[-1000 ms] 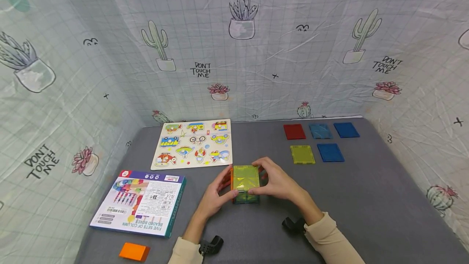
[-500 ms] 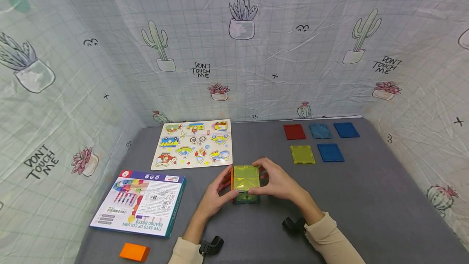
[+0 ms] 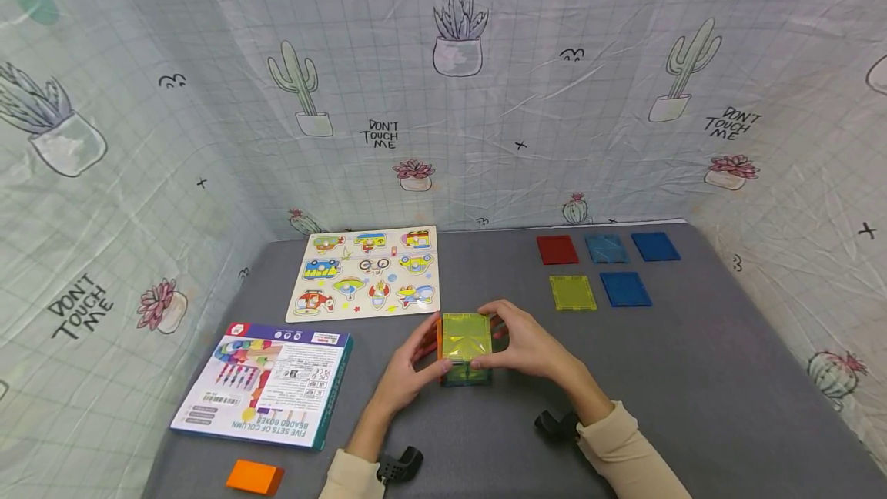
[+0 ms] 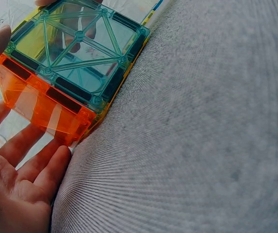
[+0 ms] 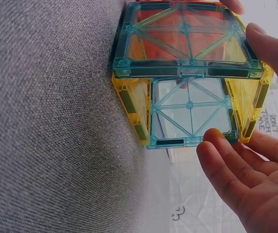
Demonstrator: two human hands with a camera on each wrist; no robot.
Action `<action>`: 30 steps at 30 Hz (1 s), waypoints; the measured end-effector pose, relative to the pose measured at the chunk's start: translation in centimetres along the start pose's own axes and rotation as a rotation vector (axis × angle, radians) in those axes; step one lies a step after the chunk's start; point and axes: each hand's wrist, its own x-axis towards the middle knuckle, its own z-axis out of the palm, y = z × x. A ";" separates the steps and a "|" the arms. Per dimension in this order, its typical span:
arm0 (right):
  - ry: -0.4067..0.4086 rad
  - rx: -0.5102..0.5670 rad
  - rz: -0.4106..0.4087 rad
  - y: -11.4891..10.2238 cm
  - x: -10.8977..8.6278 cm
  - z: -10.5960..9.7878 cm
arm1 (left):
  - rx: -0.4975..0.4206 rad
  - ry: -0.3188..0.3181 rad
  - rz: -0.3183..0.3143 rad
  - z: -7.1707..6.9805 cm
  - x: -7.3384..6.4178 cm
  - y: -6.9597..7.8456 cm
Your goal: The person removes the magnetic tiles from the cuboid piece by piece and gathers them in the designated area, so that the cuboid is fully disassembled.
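Between my two hands, a cube of see-through magnetic tiles (image 3: pixel 466 336) rests on the table. Its top tile is yellow and its front tile (image 4: pixel 73 36) teal, while an orange tile (image 4: pixel 46 104) forms the left side. My left hand (image 3: pixel 405 376) holds the cube from the left, thumb at the front upper edge and fingers along the orange side. From the right, my right hand (image 3: pixel 530 345) grips it with its thumb at the front top edge and fingers toward the back. In the right wrist view, the right side has no tile, and a teal back tile (image 5: pixel 189 111) shows through.
Several loose square tiles lie at the back right: red (image 3: pixel 557 249), yellow (image 3: pixel 573 293) and blue (image 3: pixel 626 289). A vehicle puzzle board (image 3: pixel 367 272) lies behind the cube to the left. Nearer are a beaded-boxes carton (image 3: pixel 263 383) and an orange block (image 3: pixel 254 477).
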 end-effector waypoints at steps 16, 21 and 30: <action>-0.002 -0.005 -0.007 0.2 0.0 -0.1 | 0.011 0.000 0.010 0.0 0.0 0.0; -0.006 -0.003 -0.010 0.1 0.0 -0.1 | 0.003 0.000 0.001 0.0 0.0 0.1; -0.011 0.005 -0.001 0.0 0.0 -0.3 | 0.003 -0.004 -0.010 0.0 0.0 -0.1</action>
